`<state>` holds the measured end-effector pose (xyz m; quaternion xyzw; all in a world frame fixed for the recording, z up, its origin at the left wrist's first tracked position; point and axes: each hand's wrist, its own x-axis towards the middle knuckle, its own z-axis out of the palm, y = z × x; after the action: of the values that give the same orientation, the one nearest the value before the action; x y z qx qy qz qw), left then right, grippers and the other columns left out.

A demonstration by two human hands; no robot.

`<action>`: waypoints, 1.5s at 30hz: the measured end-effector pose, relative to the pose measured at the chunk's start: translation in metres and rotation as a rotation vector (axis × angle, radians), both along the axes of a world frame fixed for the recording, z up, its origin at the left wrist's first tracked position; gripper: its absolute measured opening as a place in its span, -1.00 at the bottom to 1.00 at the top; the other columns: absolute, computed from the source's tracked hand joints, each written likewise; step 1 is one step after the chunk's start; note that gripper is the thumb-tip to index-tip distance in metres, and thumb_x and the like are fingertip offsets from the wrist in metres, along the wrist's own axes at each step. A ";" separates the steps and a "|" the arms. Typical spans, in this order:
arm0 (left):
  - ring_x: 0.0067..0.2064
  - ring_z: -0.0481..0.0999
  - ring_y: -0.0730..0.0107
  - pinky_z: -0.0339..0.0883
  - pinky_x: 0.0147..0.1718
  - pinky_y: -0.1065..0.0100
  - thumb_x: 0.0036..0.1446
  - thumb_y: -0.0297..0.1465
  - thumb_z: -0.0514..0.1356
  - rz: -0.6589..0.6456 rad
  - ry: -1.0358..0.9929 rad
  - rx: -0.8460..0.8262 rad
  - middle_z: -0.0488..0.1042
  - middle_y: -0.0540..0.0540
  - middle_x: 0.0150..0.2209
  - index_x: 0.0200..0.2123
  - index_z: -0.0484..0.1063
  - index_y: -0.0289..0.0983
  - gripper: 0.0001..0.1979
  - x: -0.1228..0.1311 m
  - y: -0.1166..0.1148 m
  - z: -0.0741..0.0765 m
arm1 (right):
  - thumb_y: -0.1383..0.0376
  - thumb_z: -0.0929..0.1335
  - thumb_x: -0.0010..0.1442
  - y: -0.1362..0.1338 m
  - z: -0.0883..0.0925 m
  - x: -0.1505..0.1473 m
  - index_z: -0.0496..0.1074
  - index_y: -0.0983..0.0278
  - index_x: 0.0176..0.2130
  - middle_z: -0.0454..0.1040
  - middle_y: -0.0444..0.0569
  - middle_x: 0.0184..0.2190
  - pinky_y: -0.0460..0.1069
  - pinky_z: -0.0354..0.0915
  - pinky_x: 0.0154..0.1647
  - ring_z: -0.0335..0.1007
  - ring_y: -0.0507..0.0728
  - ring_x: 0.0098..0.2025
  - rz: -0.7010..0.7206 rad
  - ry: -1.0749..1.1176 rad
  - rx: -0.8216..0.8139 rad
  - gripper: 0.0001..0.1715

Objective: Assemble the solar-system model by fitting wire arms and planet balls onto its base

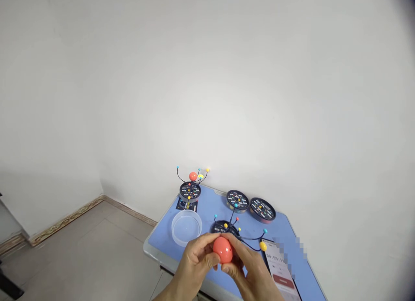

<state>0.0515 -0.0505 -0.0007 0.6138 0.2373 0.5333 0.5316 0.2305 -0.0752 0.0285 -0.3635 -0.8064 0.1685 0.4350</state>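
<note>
Between my two hands I grip a glossy red ball (222,250) with a small dark hole in its side. The fingers of my left hand (197,260) close on it from the left. From the right, the thumb and fingers of my right hand (248,266) press on it too. Just beyond the hands stands a partly built solar system model (218,227), its black base partly hidden by my fingers. Thin black arms spread from it, tipped with small coloured balls, among them a larger yellow ball (263,246) at the right.
A finished-looking model (190,192) with a red ball on top stands at the back left, over a dark card (182,205). A clear round lid (173,228) lies nearer. Two round black cases (237,200) sit along the back. A phone (275,262) showing a timer lies right, on the blue table (158,238).
</note>
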 end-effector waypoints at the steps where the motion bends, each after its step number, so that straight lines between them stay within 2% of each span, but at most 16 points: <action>1: -0.25 0.55 0.31 0.46 -0.23 0.36 0.20 -0.15 0.25 0.084 0.040 0.086 0.59 -0.14 -0.19 0.06 0.53 -0.18 -0.59 0.001 0.001 -0.004 | 0.08 0.31 0.33 0.001 -0.006 -0.001 0.30 0.17 0.19 0.58 -0.04 -0.30 -0.08 0.40 -0.39 0.46 0.10 -0.42 -0.027 0.015 0.006 -0.50; 4: -0.03 0.55 0.24 0.41 0.00 0.33 0.26 -0.27 0.21 0.252 0.154 0.335 0.58 -0.13 -0.03 0.14 0.46 -0.07 -0.63 0.003 0.004 -0.012 | 0.10 0.31 0.32 0.002 -0.025 -0.004 0.28 0.23 0.20 0.57 -0.07 -0.41 -0.09 0.37 -0.53 0.42 0.09 -0.54 -0.130 0.034 0.029 -0.47; 7: -0.03 0.57 0.30 0.42 0.01 0.38 0.31 -0.35 0.15 0.271 0.188 0.476 0.57 -0.11 -0.01 0.23 0.34 -0.02 -0.57 0.004 0.005 -0.011 | 0.06 0.29 0.33 0.002 -0.036 -0.010 0.31 0.24 0.18 0.53 -0.11 -0.50 -0.09 0.34 -0.60 0.39 0.09 -0.59 -0.194 0.078 0.049 -0.48; 11: 0.01 0.55 0.31 0.41 0.03 0.38 0.35 -0.39 0.09 0.281 0.189 0.563 0.55 -0.13 0.02 0.28 0.27 -0.05 -0.55 0.002 0.006 -0.007 | 0.00 0.27 0.32 0.000 -0.035 -0.017 0.39 0.25 0.13 0.46 -0.13 -0.61 -0.08 0.30 -0.68 0.35 0.10 -0.65 -0.289 0.089 0.092 -0.46; 13: 0.02 0.53 0.31 0.39 0.05 0.37 0.36 -0.40 0.07 0.249 0.186 0.553 0.54 -0.13 0.02 0.28 0.27 -0.05 -0.55 0.001 0.005 -0.004 | 0.01 0.28 0.32 -0.001 -0.030 -0.019 0.40 0.29 0.10 0.46 -0.13 -0.62 -0.09 0.28 -0.71 0.33 0.09 -0.67 -0.288 0.064 0.079 -0.47; 16: 0.10 0.47 0.27 0.32 0.12 0.33 0.37 -0.36 0.06 0.174 0.192 0.399 0.50 -0.13 0.07 0.23 0.35 -0.05 -0.60 -0.002 0.004 0.003 | 0.03 0.31 0.31 -0.002 -0.021 -0.019 0.40 0.32 0.01 0.46 -0.15 -0.61 -0.12 0.27 -0.70 0.33 0.05 -0.67 -0.255 0.036 0.053 -0.54; 19: 0.14 0.40 0.18 0.25 0.16 0.24 0.35 -0.24 0.07 0.078 0.131 0.181 0.44 -0.16 0.09 0.14 0.46 -0.12 -0.64 -0.002 0.003 0.015 | 0.03 0.33 0.30 0.000 -0.014 -0.018 0.36 0.31 -0.06 0.46 -0.17 -0.59 -0.12 0.27 -0.67 0.32 0.03 -0.65 -0.293 -0.019 0.071 -0.58; 23: 0.02 0.43 0.17 0.32 0.04 0.23 0.22 -0.15 0.23 -0.116 0.002 -0.075 0.44 -0.16 -0.03 0.08 0.51 -0.20 -0.58 0.001 0.003 0.030 | 0.01 0.33 0.29 0.005 -0.012 -0.017 0.32 0.28 -0.13 0.41 -0.22 -0.63 -0.12 0.23 -0.70 0.28 0.02 -0.69 -0.363 -0.091 0.181 -0.60; 27: -0.10 0.47 0.24 0.33 -0.07 0.29 0.08 -0.24 0.37 -0.138 -0.121 -0.343 0.50 -0.13 -0.15 0.04 0.52 -0.24 -0.55 0.003 0.005 0.036 | -0.09 0.32 0.25 0.009 -0.009 -0.010 0.36 0.26 -0.18 0.39 -0.23 -0.65 -0.11 0.23 -0.72 0.27 0.02 -0.71 -0.374 -0.080 0.236 -0.54; 30: -0.25 0.52 0.30 0.35 -0.17 0.28 0.07 -0.28 0.37 -0.221 -0.276 -0.488 0.53 -0.15 -0.24 0.04 0.48 -0.29 -0.54 0.004 0.007 0.037 | -0.12 0.37 0.17 0.008 -0.001 0.003 0.43 0.26 -0.05 0.53 -0.07 -0.45 -0.11 0.35 -0.65 0.41 0.06 -0.57 -0.275 -0.009 0.165 -0.42; 32: -0.32 0.54 0.30 0.37 -0.25 0.26 0.11 -0.31 0.34 -0.324 -0.345 -0.522 0.54 -0.19 -0.26 0.03 0.46 -0.34 -0.57 0.006 0.009 0.036 | -0.11 0.37 0.18 0.007 0.004 0.013 0.41 0.20 0.11 0.58 0.09 -0.14 -0.05 0.51 -0.37 0.56 0.17 -0.23 -0.200 0.028 0.099 -0.35; 34: -0.34 0.56 0.29 0.36 -0.32 0.28 0.16 -0.34 0.30 -0.433 -0.394 -0.513 0.54 -0.21 -0.26 0.06 0.43 -0.34 -0.60 0.010 0.011 0.034 | -0.05 0.36 0.24 0.006 0.009 0.020 0.37 0.10 0.19 0.46 0.10 0.13 0.08 0.46 0.01 0.41 0.26 0.14 -0.107 0.029 0.002 -0.39; 35: -0.33 0.56 0.28 0.36 -0.32 0.28 0.19 -0.35 0.28 -0.481 -0.418 -0.499 0.54 -0.22 -0.25 0.07 0.42 -0.34 -0.60 0.012 0.012 0.033 | 0.00 0.35 0.27 0.005 0.010 0.022 0.37 0.06 0.20 0.41 0.07 0.20 0.14 0.37 0.14 0.30 0.27 0.24 -0.064 0.029 -0.048 -0.44; 37: -0.25 0.57 0.24 0.38 -0.26 0.24 0.23 -0.34 0.25 -0.543 -0.463 -0.471 0.54 -0.25 -0.21 0.08 0.41 -0.35 -0.62 0.017 0.013 0.033 | 0.06 0.33 0.30 0.006 0.011 0.025 0.38 0.03 0.19 0.37 0.03 0.24 0.19 0.27 0.23 0.22 0.27 0.29 -0.004 0.051 -0.116 -0.51; 40: -0.15 0.57 0.17 0.37 -0.14 0.16 0.19 -0.32 0.29 -0.570 -0.516 -0.476 0.52 -0.26 -0.14 0.03 0.44 -0.34 -0.63 0.024 0.013 0.031 | 0.09 0.34 0.29 0.008 0.006 0.029 0.38 0.02 0.20 0.39 0.01 0.22 0.23 0.25 0.23 0.25 0.29 0.27 -0.006 0.081 -0.139 -0.50; 45: -0.25 0.63 0.22 0.32 -0.07 0.14 0.08 -0.38 0.39 -0.534 -0.619 -0.578 0.53 -0.14 -0.23 0.05 0.42 -0.30 -0.54 0.037 0.019 0.022 | 0.12 0.36 0.28 0.016 -0.006 0.037 0.35 0.06 0.22 0.43 0.02 0.19 0.16 0.36 0.14 0.36 0.29 0.19 -0.081 0.083 -0.166 -0.46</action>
<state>0.0883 -0.0319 0.0211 0.2939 0.0409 0.4482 0.8433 0.2677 -0.0587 0.0221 -0.4230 -0.7558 0.2318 0.4428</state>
